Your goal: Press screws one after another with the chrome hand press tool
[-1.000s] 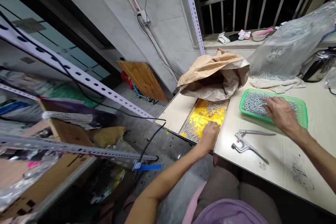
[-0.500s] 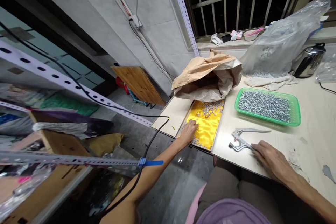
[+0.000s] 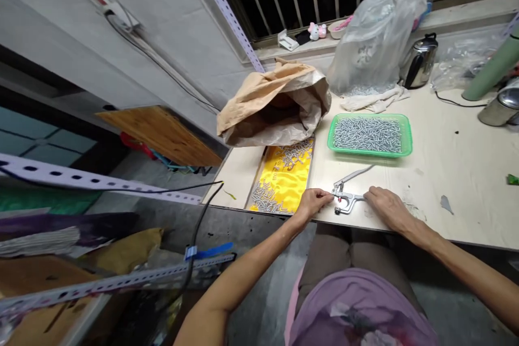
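Observation:
My right hand [image 3: 390, 208] is closed round one handle of metal snap pliers [image 3: 357, 198], which lie near the table's front edge with their jaw towards the left. The other handle stands away from the grip, up and to the right. My left hand [image 3: 313, 203] pinches at the jaw; what its fingertips hold is too small to make out. Left of it, shiny yellow cloth [image 3: 290, 178] lines a shallow tray, with small silver metal pieces [image 3: 265, 198] heaped in the near corner and more at the far end.
Behind the pliers stands a green plastic basket [image 3: 408, 146] full of similar metal pieces. An open brown paper sack [image 3: 267, 102] overhangs the tray's far end. Farther back are a clear plastic bag [image 3: 365, 43] and a kettle [image 3: 421, 62]. A black cable [image 3: 198, 216] hangs by the table's left corner.
My left hand has left the yellow cloth and come right to the pliers' jaw. My right hand still grips the handle. The camera view has turned right.

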`<control>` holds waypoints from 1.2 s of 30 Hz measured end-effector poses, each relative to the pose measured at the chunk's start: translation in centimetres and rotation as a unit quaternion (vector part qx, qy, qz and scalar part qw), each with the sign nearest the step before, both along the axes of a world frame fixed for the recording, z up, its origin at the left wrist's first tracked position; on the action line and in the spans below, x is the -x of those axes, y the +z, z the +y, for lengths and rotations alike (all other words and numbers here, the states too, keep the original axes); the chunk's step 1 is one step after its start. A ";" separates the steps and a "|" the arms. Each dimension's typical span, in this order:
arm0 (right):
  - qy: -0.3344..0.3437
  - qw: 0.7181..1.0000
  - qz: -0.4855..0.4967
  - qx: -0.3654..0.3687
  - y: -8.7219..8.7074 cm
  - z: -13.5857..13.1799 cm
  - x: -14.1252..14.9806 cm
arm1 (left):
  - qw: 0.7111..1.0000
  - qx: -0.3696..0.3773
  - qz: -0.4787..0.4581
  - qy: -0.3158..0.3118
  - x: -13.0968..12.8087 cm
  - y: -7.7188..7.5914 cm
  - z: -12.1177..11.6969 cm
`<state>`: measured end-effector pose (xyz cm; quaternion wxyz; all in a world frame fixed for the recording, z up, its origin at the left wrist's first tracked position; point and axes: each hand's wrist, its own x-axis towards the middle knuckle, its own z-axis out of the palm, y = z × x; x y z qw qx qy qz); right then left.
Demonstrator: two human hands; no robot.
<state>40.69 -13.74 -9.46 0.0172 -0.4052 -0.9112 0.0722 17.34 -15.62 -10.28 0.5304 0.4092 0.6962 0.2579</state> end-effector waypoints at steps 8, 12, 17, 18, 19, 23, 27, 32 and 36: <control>-0.010 1.000 0.001 0.018 -0.2 -0.3 -0.8 | 0.998 0.066 0.004 0.013 -2.6 -0.6 -0.4; -0.015 1.000 0.005 0.009 -0.4 -0.5 -0.7 | 0.997 0.059 0.043 -0.008 -2.9 -0.3 -0.3; -0.015 1.000 0.017 0.009 -0.6 -0.5 -0.7 | 0.990 0.059 0.116 -0.058 -2.7 -0.3 0.0; -0.016 1.000 0.019 0.010 -0.7 -0.5 -0.7 | 0.989 0.063 0.120 -0.067 -2.6 -0.4 0.1; -0.017 1.000 0.021 0.011 -0.7 -0.5 -0.8 | 0.988 0.068 0.119 -0.075 -2.5 -0.5 0.2; -0.019 0.999 0.028 0.006 -0.9 -0.6 -0.8 | 0.987 0.095 0.099 -0.086 -2.3 -0.9 0.5; -0.021 0.999 0.026 0.004 -1.1 -0.6 -0.7 | 0.987 0.129 0.056 -0.072 -2.3 -1.1 0.4; -0.024 0.999 0.024 0.009 -1.1 -0.6 -0.6 | 0.990 0.140 0.001 -0.021 -2.5 -1.4 -0.3; -0.026 0.999 0.036 0.007 -1.2 -0.7 -0.6 | 0.991 0.130 0.009 -0.014 -2.7 -1.4 -0.8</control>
